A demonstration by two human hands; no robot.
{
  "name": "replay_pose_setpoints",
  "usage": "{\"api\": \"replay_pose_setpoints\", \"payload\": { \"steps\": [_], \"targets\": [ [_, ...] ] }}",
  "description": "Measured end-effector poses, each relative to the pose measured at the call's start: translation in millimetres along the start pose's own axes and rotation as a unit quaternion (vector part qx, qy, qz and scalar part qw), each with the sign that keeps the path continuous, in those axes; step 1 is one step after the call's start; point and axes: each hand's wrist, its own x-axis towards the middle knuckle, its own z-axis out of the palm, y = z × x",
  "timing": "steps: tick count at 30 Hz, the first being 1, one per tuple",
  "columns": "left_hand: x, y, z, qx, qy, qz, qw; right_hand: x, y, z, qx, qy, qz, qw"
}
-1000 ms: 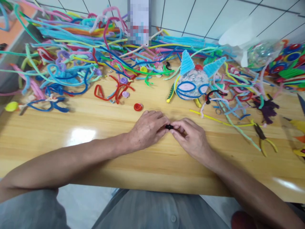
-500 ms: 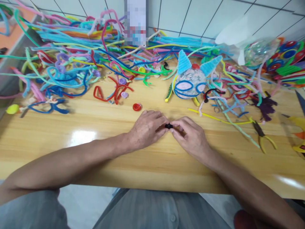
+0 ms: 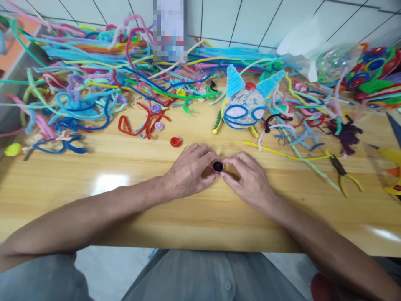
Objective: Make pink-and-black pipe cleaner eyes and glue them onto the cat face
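A small round black disc point(image 3: 217, 167) with a thin pinkish rim is held between the fingertips of both hands, just above the wooden table. My left hand point(image 3: 191, 170) pinches its left side, thumb below and fingers above. From the right, my right hand point(image 3: 248, 174) has its thumb and index finger at the disc's edge. Up and to the left of the disc lies a red coil point(image 3: 176, 141). Behind the hands stands a ball figure point(image 3: 243, 109) with blue pointed ears and blue-outlined eyes.
Tangled coloured pipe cleaners point(image 3: 90, 96) cover the back and left of the table point(image 3: 175, 221). Yellow-handled pliers point(image 3: 343, 175) lie at right, near a long yellow stem point(image 3: 282, 153). A plastic bag point(image 3: 336, 62) and colourful round pieces point(image 3: 376, 65) are at the back right.
The black piece has turned from edge-on to face-up, showing a round face and pinkish rim. Both hands remain around it. The whole view has shifted slightly.
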Motion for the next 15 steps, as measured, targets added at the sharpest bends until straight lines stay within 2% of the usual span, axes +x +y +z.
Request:
{"api": "replay_pose_setpoints", "payload": {
  "steps": [15],
  "targets": [
    [1.8,-6.6,0.4,-0.012,0.013,0.046,0.999,-2.2,0.8,0.6,-0.012,0.019,-0.028,0.999]
  ]
}}
